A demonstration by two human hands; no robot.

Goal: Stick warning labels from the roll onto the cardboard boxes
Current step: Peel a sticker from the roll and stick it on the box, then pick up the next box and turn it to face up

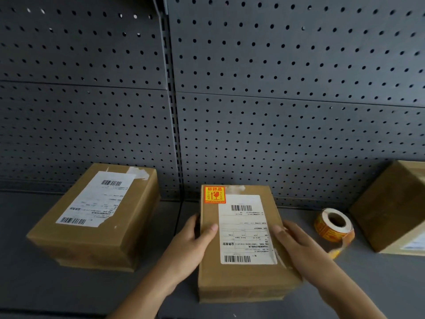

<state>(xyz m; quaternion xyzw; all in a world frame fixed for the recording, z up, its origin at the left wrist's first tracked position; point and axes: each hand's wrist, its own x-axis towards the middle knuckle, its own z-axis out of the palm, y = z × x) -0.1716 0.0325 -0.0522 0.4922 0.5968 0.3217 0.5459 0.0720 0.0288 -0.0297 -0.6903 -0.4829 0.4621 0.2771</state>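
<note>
A cardboard box lies in the middle of the grey shelf, with a white shipping label and an orange-red warning label stuck at its far left corner. My left hand grips the box's left edge, thumb on top. My right hand holds the right edge, fingers over the top. The roll of orange warning labels stands to the right of the box, a loose strip trailing toward me. A second box with a white shipping label and no warning label sits at the left.
A third cardboard box stands at the far right, cut off by the frame. The grey shelf surface runs along the bottom, backed by a dark pegboard wall with a vertical slotted post in the middle.
</note>
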